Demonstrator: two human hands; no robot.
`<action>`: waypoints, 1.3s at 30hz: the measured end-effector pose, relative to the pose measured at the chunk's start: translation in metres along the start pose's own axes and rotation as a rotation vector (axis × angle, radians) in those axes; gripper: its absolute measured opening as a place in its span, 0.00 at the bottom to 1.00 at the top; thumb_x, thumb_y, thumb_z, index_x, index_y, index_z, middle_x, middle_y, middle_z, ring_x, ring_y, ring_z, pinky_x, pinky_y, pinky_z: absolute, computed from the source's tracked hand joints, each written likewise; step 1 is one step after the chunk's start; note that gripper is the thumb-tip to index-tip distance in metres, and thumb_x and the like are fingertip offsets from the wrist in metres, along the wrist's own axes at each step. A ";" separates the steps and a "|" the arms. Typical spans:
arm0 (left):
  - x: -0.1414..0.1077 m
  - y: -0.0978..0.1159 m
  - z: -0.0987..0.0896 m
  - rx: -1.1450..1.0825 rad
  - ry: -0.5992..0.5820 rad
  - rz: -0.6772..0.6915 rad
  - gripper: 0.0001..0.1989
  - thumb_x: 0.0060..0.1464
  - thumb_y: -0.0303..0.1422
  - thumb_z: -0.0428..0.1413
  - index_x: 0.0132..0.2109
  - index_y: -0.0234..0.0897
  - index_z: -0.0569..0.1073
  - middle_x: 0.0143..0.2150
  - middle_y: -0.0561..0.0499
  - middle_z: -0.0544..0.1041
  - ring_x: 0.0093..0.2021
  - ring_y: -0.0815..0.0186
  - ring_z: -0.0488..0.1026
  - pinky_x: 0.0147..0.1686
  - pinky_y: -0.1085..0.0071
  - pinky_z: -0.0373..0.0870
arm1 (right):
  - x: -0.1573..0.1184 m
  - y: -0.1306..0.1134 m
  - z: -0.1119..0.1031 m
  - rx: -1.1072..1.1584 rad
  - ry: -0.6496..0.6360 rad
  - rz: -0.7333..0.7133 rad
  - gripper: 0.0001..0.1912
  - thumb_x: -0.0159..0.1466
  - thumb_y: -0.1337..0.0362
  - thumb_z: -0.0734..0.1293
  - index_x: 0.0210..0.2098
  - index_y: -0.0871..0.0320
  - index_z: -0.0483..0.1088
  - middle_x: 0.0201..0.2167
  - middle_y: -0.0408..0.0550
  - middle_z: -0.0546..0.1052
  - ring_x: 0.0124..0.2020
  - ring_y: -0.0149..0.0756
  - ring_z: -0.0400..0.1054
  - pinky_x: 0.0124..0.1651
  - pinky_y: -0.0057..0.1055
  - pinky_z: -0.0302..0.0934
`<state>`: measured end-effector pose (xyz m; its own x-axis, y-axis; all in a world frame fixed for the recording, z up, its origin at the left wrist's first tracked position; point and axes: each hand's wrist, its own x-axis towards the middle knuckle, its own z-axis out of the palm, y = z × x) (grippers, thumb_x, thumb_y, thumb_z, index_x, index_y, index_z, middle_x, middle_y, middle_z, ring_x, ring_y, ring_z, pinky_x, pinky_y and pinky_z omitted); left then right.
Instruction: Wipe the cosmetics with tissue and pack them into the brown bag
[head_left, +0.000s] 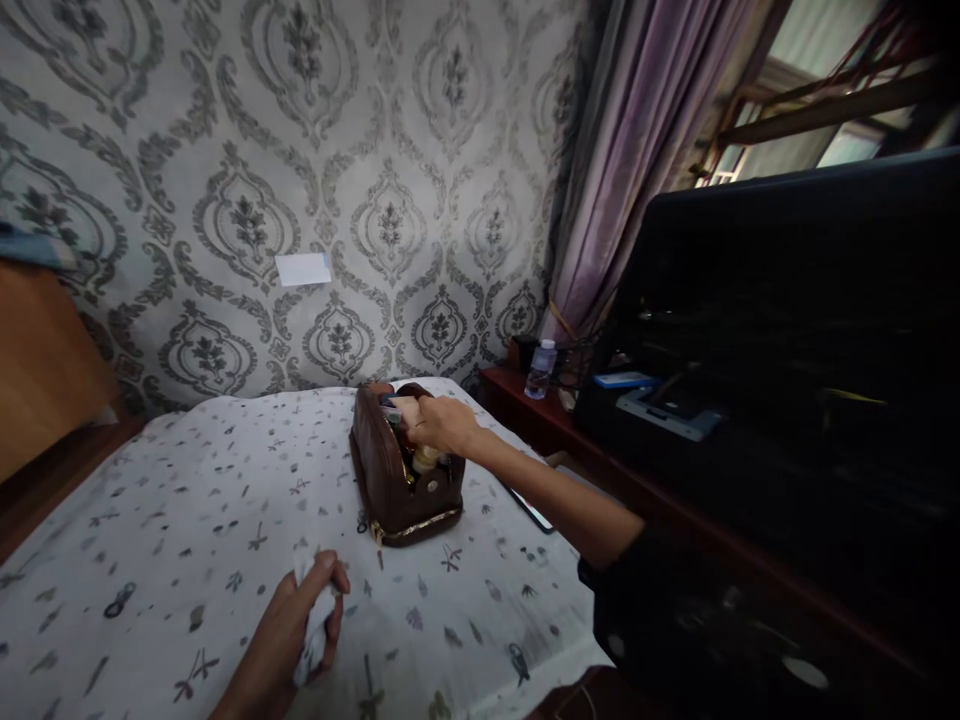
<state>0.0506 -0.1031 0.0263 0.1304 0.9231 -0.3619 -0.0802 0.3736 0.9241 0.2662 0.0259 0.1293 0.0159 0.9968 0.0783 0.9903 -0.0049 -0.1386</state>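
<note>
A brown leather-like toiletry bag (371, 450) stands unzipped on the patterned white cloth (247, 480). Several small items, one of them a pale-capped container (426, 458), fill its inside. My right hand (442, 422) reaches into the bag's top from the right, fingers bent. Its fingertips are at a small pale item near the far side, whose kind I cannot make out. Nearer to me, my left hand (300, 610) is closed around a crumpled white cloth or tissue (316, 630), apart from the bag.
A flat device or tablet (534, 512) lies partly behind my right forearm. On the dark red table (499, 385) stands a clear bottle (540, 370). A large black screen-like panel (787, 300) rises at right. Orange-brown furniture (45, 370) stands at left, and patterned wall behind.
</note>
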 end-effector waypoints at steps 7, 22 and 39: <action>-0.003 0.002 -0.002 -0.003 0.018 0.014 0.22 0.46 0.53 0.59 0.28 0.37 0.67 0.14 0.60 0.62 0.12 0.77 0.55 0.13 0.81 0.49 | 0.009 -0.011 0.002 0.019 -0.062 -0.003 0.21 0.58 0.55 0.66 0.48 0.60 0.74 0.49 0.59 0.77 0.49 0.49 0.73 0.43 0.35 0.65; 0.010 -0.010 0.002 0.055 -0.013 -0.030 0.23 0.45 0.55 0.58 0.29 0.38 0.68 0.15 0.59 0.64 0.14 0.74 0.59 0.14 0.80 0.52 | 0.008 -0.005 0.002 0.099 -0.133 -0.103 0.19 0.57 0.52 0.67 0.39 0.61 0.75 0.41 0.58 0.79 0.43 0.51 0.74 0.37 0.34 0.63; 0.011 -0.003 -0.001 0.039 0.007 -0.023 0.23 0.44 0.55 0.59 0.29 0.38 0.67 0.17 0.60 0.63 0.15 0.75 0.57 0.15 0.80 0.52 | 0.005 0.010 0.005 0.156 -0.003 -0.225 0.18 0.64 0.53 0.64 0.25 0.59 0.73 0.25 0.49 0.76 0.30 0.38 0.71 0.30 0.28 0.55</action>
<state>0.0517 -0.0944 0.0191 0.1248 0.9150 -0.3836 -0.0388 0.3908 0.9197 0.2756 0.0311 0.1234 -0.2023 0.9718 0.1215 0.9358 0.2284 -0.2684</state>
